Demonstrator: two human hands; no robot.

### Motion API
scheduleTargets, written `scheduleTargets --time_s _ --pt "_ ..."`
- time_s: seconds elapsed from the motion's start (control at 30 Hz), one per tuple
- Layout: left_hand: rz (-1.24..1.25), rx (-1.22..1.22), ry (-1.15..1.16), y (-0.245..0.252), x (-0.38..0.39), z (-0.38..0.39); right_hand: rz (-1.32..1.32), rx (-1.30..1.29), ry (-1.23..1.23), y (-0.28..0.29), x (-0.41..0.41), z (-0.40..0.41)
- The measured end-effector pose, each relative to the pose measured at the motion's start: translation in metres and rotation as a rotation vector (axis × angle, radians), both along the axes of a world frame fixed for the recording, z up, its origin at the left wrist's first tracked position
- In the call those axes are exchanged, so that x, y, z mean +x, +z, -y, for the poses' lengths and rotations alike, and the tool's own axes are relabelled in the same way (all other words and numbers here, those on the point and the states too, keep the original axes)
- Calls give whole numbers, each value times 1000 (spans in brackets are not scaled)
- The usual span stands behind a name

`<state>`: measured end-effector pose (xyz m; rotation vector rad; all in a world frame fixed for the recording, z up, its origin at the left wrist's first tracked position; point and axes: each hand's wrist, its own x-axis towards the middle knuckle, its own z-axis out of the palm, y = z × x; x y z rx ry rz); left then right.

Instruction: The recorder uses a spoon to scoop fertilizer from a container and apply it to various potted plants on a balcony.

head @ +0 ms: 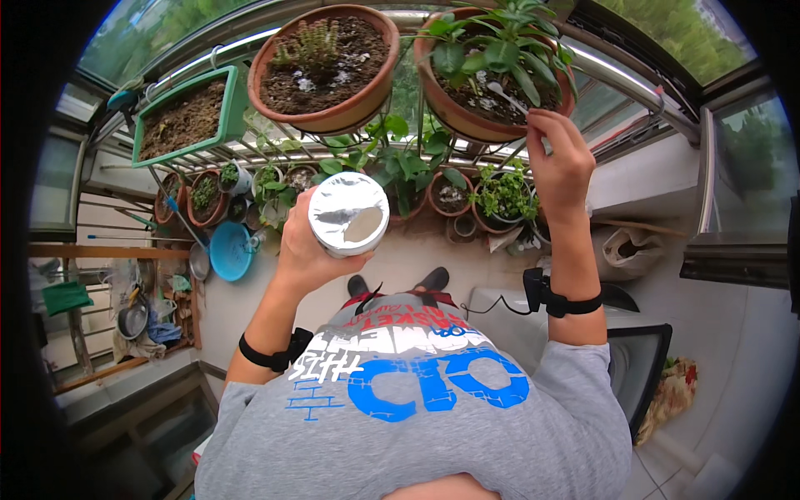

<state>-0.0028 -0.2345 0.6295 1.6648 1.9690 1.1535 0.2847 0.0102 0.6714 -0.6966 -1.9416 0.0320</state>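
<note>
My left hand [303,247] is wrapped around a can [342,187] held in front of my chest. Silvery foil covers most of its top, with a torn opening on the near side showing pale contents. My right hand [562,159] pinches the end of a small white plastic spoon [507,98] over the rim of the right terracotta pot [481,128]. The spoon's bowl points into that pot, above dark soil with white specks, beside a leafy green plant [500,56]. To its left, another terracotta pot [325,115] holds a small succulent, soil and white patches.
A green rectangular planter [184,156] with soil sits on the railing at left. Several potted plants [450,194] line the floor below. A blue basin [231,251] lies at left. On the right are a window frame [706,181] and a washing machine [506,325].
</note>
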Motion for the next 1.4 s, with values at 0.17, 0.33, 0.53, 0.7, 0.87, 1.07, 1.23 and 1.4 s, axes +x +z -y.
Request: scheduleTargets --time_s 0.17,0.33,0.53,0.7,0.87,1.07,1.23,1.4 --pt "22 69 31 -7 -42 40 120 98 -86 14 -2 28" --pt "130 158 37 -5 -92 77 -375 -305 -128 31 -13 74" --pt "-122 363 55 6 -160 130 -347 -408 401 77 -129 170" --pt "-148 432 134 7 -210 168 -89 -321 817 90 -241 234" --pt "-251 432 264 8 -254 198 148 -130 1005 94 -328 250" --pt "-302 207 455 17 -291 214 428 8 1208 66 -428 236" --pt "-380 129 546 17 -321 213 472 91 1208 40 -494 233" --pt "-378 88 583 21 -356 197 448 -13 1260 30 -536 218"
